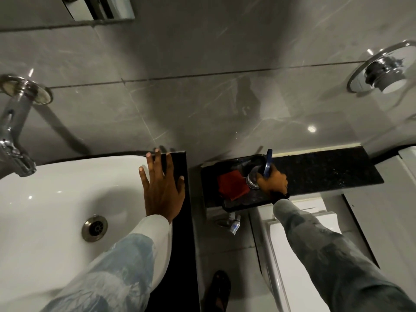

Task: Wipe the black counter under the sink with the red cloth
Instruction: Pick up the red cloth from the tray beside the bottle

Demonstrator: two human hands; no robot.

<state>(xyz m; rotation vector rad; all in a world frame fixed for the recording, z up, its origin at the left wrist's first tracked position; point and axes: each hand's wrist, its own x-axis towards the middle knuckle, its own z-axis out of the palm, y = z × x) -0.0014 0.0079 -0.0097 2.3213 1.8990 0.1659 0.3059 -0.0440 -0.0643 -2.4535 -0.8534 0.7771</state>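
You cannot tell what the blue-handled thing [268,163] is, because the right hand [272,179] covers its lower part; the clear round object [254,179] beside it is blurred and half behind that hand; part of the red cloth [232,184] is hidden by this object; the tap [14,134] and the sink [56,194] are cut by the left edge; the chrome fitting [386,69] is cut by the right edge; the dark sandal [218,289] below is too dim to read; the small valve [233,224] is blurred
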